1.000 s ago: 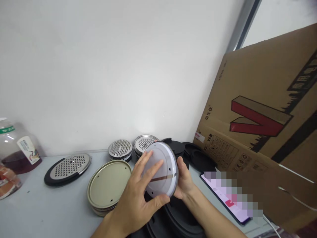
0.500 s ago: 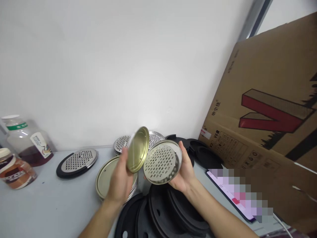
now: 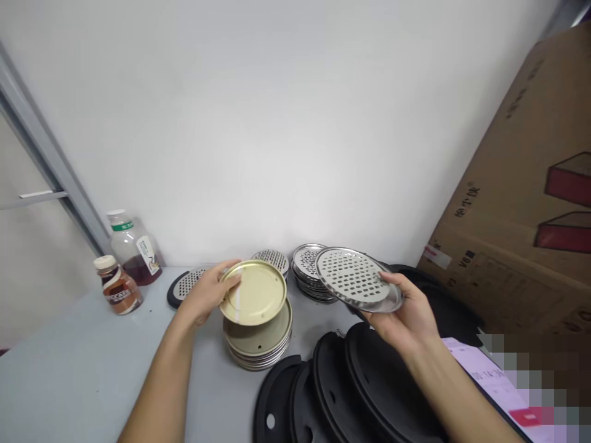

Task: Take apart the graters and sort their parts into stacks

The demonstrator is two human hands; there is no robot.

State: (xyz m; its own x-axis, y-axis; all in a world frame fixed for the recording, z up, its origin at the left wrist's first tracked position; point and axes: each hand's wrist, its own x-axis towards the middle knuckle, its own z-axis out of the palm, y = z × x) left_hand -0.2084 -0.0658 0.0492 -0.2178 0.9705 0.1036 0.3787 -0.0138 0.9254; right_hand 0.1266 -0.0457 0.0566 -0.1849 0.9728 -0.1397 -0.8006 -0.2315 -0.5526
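Observation:
My left hand [image 3: 211, 290] grips the edge of a round gold-coloured metal lid [image 3: 258, 295], tilted above a stack of similar lids [image 3: 257, 344]. In my right hand [image 3: 409, 314] is a round perforated metal disc [image 3: 353, 278] with a raised rim, a grater plate by its look. My fingers wrap its right edge, thumb on top. The disc hangs partly in front of a stack of perforated discs [image 3: 307, 261]. Another perforated pile [image 3: 272, 258] stands behind the gold lid.
Black curved parts [image 3: 332, 387] fan out at the front, more [image 3: 443, 314] at the right. One perforated disc in a black rim [image 3: 178, 292] lies at left, near two bottles [image 3: 122, 292]. A phone [image 3: 489, 381] and large cardboard box [image 3: 503, 184] occupy the right.
My hands have moved apart: the gold lid turned flatter over the lid stack, and the perforated disc shifted right beside its stack. The camera view has turned left.

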